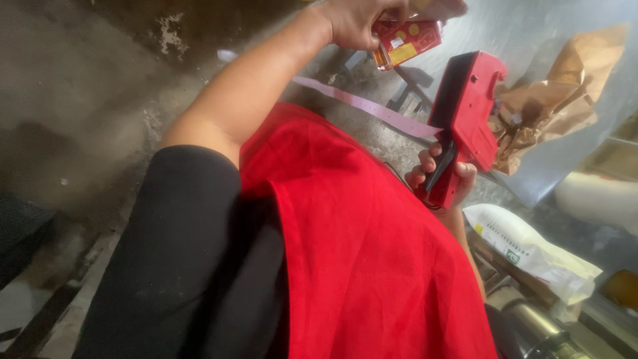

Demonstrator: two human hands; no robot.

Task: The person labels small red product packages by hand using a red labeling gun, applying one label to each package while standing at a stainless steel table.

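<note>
My left hand (355, 21) is raised at the top of the view and shut on a small red and yellow packet (405, 41). Lower and to the right, my right hand (438, 174) grips the handle of a red label gun (468, 110), fingers wrapped over its black trigger. A long pink paper strip (362, 103) trails from the gun toward my left arm. The gun's head sits just below and right of the packet, not touching it. My red vest and black sleeve fill the lower middle of the view.
Crumpled brown paper (561, 93) lies on a grey sheet at the upper right. A white printed sack (531, 249) and a metal cylinder (531, 326) sit at the lower right. Rough concrete floor (86, 100) spreads to the left.
</note>
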